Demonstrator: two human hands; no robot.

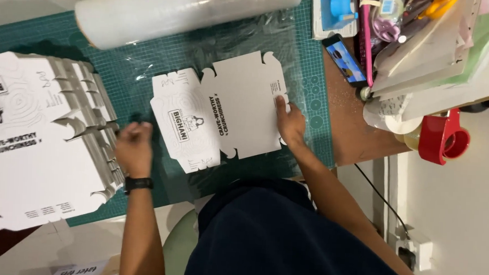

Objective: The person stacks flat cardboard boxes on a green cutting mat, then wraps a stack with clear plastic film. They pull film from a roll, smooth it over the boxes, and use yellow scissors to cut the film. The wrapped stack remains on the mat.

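**Flat carton held on cutting mat, stack waits at left**

A person works w/ both bare hands over a green gridded cutting mat [313, 74]. The right hand [290, 123] lies flat, fingers spread and pressing down on the right edge of a flat white die-cut cardboard box blank w/ black print [223, 117], which sits mid-mat on a sheet of clear plastic film [177, 52]. The left hand [134, 148], a black wristband [138, 183] on its wrist, is curled into a loose fist just left of the blank, near the edge of a tall stack of identical flat white box blanks [41, 139]; whether it pinches film or holds nothing, can't tell.

Progress, judging by the layout: one blank is off the stack and laid on the film, still unfolded and unwrapped; the stack at left looks mostly untouched, so most of the work appears to remain.

Surroundings: a large roll of clear stretch film [184, 11] lies across the far side of the mat. At right, the mat ends on a brown wooden desk [354, 137] w/ a smartphone, screen lit [345, 59], a red tape dispenser [442, 135], and a heap of papers and stationery [425, 35] at far right. A white power strip [415, 252] and black cable [379, 195] sit on the pale floor, near right.
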